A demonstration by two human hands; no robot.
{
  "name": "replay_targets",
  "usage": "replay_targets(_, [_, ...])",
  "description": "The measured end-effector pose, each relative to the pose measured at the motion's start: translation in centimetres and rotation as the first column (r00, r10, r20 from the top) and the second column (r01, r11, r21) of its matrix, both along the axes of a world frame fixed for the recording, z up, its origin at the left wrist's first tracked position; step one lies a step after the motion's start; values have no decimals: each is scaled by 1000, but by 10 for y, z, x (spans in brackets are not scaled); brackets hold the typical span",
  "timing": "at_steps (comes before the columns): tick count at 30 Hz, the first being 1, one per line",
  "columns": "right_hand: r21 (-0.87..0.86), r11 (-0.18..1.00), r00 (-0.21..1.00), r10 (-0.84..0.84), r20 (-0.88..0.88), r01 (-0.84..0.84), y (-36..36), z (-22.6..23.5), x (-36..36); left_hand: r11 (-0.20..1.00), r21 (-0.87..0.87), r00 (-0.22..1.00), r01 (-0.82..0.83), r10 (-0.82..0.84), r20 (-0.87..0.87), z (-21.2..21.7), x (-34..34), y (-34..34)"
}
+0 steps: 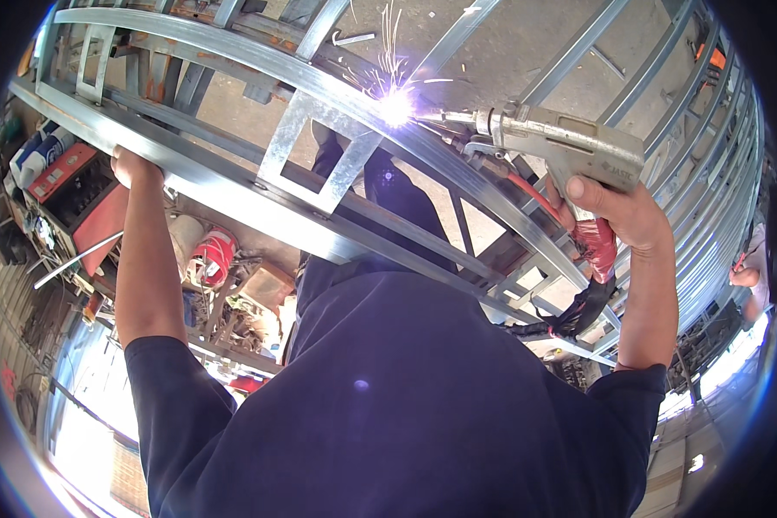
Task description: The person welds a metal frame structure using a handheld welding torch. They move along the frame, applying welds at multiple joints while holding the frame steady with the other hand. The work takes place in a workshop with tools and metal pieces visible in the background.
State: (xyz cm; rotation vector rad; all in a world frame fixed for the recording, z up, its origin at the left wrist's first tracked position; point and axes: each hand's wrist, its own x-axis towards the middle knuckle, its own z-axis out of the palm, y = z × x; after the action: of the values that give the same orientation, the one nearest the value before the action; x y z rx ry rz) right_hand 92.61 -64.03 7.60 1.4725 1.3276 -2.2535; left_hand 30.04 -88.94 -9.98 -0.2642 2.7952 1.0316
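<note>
One grey metal welding gun (570,147), right hand (622,211) fingers clamped on its grip; one bright spark (395,108); left hand (134,164) fingers wrapped around one shiny steel frame (233,186).

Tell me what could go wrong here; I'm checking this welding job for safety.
1. Sparks fly off the weld point on the metal frame while both forearms are bare, so burns seem possible.
2. The left hand grips the frame's rail without a glove; heat may travel along it.
3. The right hand holds the welding gun with cables hanging below, which could snag.
</note>
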Motion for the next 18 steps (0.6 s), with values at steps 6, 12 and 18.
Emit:
replay_targets(6, [11,1000,1000,4,-4,-4,-1,1,1,996,92,999,10,-14,40,5,12,8])
replay_targets(12, [28,1000,1000,0,4,0,-5,2,7,997,64,998,32,-35,45,2,9,5])
replay_targets(18, [-25,984,983,-175,-48,174,-11,9,41,987,106,981,119,-133,138,-12,-25,-31])
